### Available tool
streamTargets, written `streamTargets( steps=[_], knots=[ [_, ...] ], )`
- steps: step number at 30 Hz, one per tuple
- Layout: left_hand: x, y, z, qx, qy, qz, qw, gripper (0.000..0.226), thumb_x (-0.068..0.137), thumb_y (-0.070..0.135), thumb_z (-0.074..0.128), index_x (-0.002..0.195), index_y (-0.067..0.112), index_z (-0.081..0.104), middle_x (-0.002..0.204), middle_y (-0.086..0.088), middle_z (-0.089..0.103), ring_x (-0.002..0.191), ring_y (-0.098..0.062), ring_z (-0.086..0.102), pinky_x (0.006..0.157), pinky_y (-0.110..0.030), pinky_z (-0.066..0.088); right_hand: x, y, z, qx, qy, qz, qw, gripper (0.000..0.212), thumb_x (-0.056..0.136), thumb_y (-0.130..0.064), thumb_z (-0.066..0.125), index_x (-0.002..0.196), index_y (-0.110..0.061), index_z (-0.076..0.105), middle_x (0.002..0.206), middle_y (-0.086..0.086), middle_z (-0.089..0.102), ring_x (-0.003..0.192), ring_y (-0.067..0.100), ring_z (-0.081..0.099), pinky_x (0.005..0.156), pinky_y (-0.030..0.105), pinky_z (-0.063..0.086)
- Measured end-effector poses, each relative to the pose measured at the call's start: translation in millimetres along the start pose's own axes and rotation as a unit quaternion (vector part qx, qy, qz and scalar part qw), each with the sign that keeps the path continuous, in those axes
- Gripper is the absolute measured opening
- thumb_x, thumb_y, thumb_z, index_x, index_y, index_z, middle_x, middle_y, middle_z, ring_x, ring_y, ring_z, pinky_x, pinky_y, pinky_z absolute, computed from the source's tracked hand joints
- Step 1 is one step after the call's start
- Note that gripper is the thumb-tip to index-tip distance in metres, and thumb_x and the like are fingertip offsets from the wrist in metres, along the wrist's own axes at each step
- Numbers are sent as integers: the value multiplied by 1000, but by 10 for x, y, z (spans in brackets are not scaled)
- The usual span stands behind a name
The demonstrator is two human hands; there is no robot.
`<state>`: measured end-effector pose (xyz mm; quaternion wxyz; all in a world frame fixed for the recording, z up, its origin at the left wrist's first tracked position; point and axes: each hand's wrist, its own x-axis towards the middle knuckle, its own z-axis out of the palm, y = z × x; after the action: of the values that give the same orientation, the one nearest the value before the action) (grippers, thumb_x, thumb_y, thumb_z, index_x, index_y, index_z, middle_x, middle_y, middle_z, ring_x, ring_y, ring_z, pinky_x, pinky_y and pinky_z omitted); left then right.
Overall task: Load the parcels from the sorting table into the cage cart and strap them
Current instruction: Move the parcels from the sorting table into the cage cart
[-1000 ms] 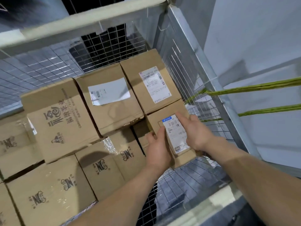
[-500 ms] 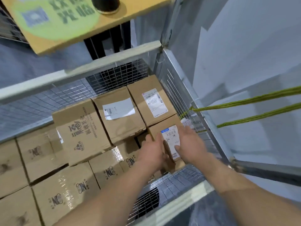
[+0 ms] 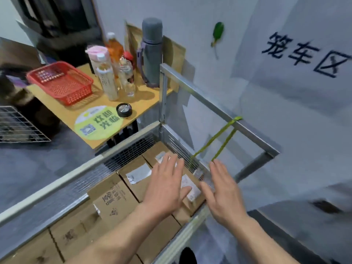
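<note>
The wire cage cart (image 3: 80, 174) fills the lower half of the view and holds several brown cardboard parcels. A small labelled parcel (image 3: 190, 191) lies in its near right corner, beside a larger box with a white label (image 3: 137, 175) and a printed box (image 3: 112, 201). My left hand (image 3: 165, 187) hovers above the small parcel, fingers spread, holding nothing. Over the cart's right edge my right hand (image 3: 222, 189) is likewise empty with fingers apart. A green strap (image 3: 219, 139) hangs doubled from the cart's upper right rail (image 3: 219, 111), ending just past my right fingertips.
A wooden table (image 3: 146, 107) behind the cart carries a red basket (image 3: 61, 82), several bottles, a grey flask (image 3: 151, 52) and a black lid (image 3: 124, 110). A white wall with blue lettering (image 3: 304, 54) stands on the right. Another wire panel (image 3: 17, 126) lies at left.
Both hands have let go of the small labelled parcel and lifted off it with fingers spread. My view has tilted up, so the table and the wall now show.
</note>
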<state>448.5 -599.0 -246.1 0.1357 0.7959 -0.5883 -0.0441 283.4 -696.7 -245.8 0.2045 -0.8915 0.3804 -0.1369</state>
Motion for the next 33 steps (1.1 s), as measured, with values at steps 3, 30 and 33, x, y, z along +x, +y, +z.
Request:
streamTargets(
  steps=[3,30,33],
  knots=[
    [-50,242,-342,14,38,72,997,77,85,57,58,142,6,46,149,-16,44,141,-38,37,105,-51,41,-310,-83,-417,-29,71,25,997,70,96,-48,40,146,0,45,152,15,42,143,27,36,119,30,17],
    [-2251,5210,-1201,-142,60,567,809,76,90,54,58,149,12,33,155,-13,33,146,-33,24,115,-45,28,-5594,185,-3291,-253,380,433,777,68,95,-49,41,149,-7,42,157,11,38,147,27,31,119,38,23],
    [-2771,5696,-1135,-145,32,601,785,76,92,55,54,151,12,31,156,-13,30,148,-33,21,117,-45,25,-6284,226,-3374,-261,391,463,752,71,95,-51,37,148,-5,43,156,13,39,147,29,31,118,45,29]
  ],
)
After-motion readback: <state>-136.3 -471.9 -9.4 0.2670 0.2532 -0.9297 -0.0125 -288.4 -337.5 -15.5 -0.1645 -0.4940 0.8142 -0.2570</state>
